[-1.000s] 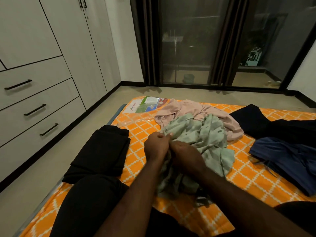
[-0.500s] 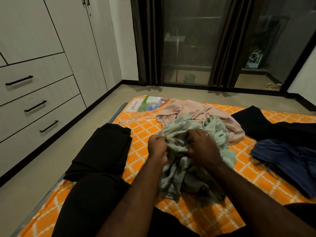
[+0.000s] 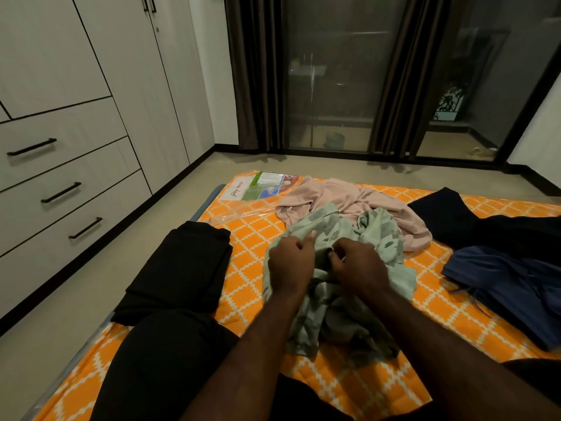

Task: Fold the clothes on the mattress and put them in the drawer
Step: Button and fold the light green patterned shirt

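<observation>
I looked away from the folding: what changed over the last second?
The right hand moved right, away from the left hand, spreading the green shirt that both keep gripping. The black pile, pink top and blue garment stayed put.
</observation>
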Demonstrator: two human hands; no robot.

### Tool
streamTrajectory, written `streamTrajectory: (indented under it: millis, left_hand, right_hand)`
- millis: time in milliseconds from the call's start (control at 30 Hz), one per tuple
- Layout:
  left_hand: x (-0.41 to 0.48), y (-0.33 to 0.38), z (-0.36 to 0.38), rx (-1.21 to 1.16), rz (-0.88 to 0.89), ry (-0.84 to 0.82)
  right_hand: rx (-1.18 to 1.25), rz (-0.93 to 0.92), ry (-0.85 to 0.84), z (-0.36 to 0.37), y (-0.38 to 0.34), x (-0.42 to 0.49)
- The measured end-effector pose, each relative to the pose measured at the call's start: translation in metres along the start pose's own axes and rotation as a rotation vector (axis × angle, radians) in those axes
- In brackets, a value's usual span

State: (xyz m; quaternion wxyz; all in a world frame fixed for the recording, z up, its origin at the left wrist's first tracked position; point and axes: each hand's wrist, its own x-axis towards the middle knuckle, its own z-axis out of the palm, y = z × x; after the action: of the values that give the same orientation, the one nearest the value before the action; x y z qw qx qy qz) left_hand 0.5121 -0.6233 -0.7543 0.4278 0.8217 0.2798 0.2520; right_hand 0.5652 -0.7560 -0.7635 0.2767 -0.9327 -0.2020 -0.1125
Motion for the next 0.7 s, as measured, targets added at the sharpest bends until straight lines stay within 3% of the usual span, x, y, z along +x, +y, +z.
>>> streamTrajectory:
  millis: [100, 200, 333, 467, 567, 700]
  left_hand:
    - [0.002, -0.01, 0.014, -0.108, -0.32, -0.226]
    - [0.013, -0.031, 0.022, -0.378, -0.492, -0.226]
    - [0.012, -0.018, 0.003, -0.346, -0.367, -0.144]
    - [0.006, -0.011, -0.004, -0.287, -0.366, -0.008]
    - [0.0, -0.006, -0.011, -0.249, -0.266, 0.018]
    - [-0.003, -0.01, -0.015, 0.039, 0.051, -0.065]
  right_hand:
    - [0.149, -0.096, -0.009, 0.001, -0.009, -0.002]
    - [0.243, -0.242, -0.161, 0.003, -0.02, -0.009]
    - [0.194, -0.397, -0.308, 0.004, -0.031, -0.015]
    - [0.26, -0.28, -0.108, 0.001, -0.024, -0.004]
    - [0.114, -0.179, -0.051, -0.001, -0.005, 0.005]
    - [-0.129, 0.018, -0.315, -0.004, 0.01, 0.003]
